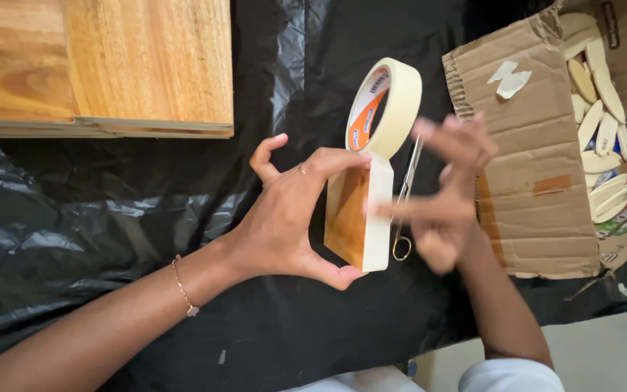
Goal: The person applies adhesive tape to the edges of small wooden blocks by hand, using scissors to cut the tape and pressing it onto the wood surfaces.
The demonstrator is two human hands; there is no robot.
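Note:
My left hand (284, 218) holds a small wooden block (346, 214) upright between thumb and forefinger, over black plastic sheeting (110, 218). A strip of cream masking tape runs down the block's edge from a roll of masking tape (386, 109) that stands above it. Blurred by motion, my right hand (448, 196) has its fingers spread, one fingertip touching the taped edge. It grips nothing that I can see. A pair of thin scissors (404, 218) with gold handles lies on the sheeting behind my right hand.
A large wooden board (110, 65) lies at the top left. At the right an open cardboard box (531, 145) holds several flat oval wooden pieces (600, 123). Two scraps of tape (509, 78) stick to its flap. Pale floor shows at the bottom right.

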